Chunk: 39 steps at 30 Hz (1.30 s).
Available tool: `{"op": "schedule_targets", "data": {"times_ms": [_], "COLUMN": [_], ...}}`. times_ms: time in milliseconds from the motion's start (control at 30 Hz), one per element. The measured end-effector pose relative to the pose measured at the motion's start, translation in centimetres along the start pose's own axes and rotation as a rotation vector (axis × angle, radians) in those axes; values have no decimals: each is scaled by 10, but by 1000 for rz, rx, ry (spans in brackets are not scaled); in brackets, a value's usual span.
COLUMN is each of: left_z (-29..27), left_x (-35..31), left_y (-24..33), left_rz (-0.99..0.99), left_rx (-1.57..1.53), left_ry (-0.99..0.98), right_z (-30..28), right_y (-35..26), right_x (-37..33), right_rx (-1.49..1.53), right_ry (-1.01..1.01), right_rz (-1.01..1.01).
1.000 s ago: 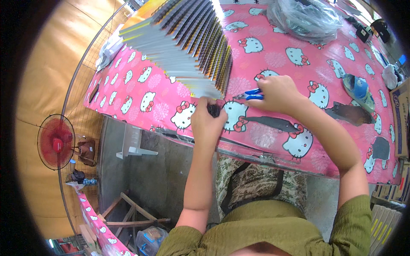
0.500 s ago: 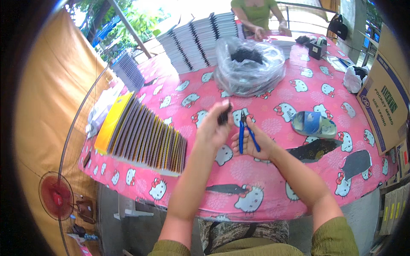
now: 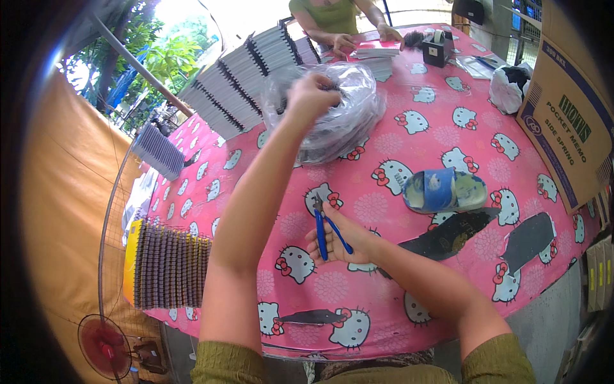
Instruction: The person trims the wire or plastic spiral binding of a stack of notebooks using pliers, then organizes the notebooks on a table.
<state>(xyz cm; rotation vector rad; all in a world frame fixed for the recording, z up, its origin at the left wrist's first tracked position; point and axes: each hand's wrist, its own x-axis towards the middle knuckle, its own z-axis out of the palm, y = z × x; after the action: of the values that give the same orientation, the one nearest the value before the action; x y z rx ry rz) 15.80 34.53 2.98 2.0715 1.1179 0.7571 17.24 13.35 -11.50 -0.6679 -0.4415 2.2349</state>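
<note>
Plastic bag (image 3: 339, 128) is now reached by left hand (image 3: 311, 99), grip unclear; blue-handled pliers (image 3: 321, 238) stay held in loosely curled right hand (image 3: 352, 240).

Your left hand (image 3: 314, 97) is blurred over the plastic bag (image 3: 356, 125), its grip unclear; the top edge cuts the co-worker (image 3: 334, 17) off near the neck.

Readable print stands on the brown cardboard carton (image 3: 558, 150) at the right: slanting lines of dark capitals (image 3: 568, 121), the top one boldest, and pale capitals with digits on its dark-blue band (image 3: 579, 78). Faint lettering on the surface's (image 3: 384, 297) torn black patch (image 3: 451, 235) is illegible.
</note>
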Motion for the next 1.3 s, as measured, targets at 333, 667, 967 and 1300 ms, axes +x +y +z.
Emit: {"op": "schedule_targets", "data": {"times_ms": [333,667,967,1300], "left_z": [125,18,-59,-86], "left_x": [-91,-32,17,-14], "left_y": [-35,-8,-124,-51], "left_rz": [423,226,-278,-351], "left_rx": [414,282,-23,-205], "left_ry": [-517,274,573,526], "right_z": [-1,6,10,-3], "right_y": [5,2,5,-4], "right_x": [10,2,5,-1], "right_rx": [89,46,34,44], "right_ry": [-54,7,-26,67], "right_rz": [-20,0,14,-35]}}
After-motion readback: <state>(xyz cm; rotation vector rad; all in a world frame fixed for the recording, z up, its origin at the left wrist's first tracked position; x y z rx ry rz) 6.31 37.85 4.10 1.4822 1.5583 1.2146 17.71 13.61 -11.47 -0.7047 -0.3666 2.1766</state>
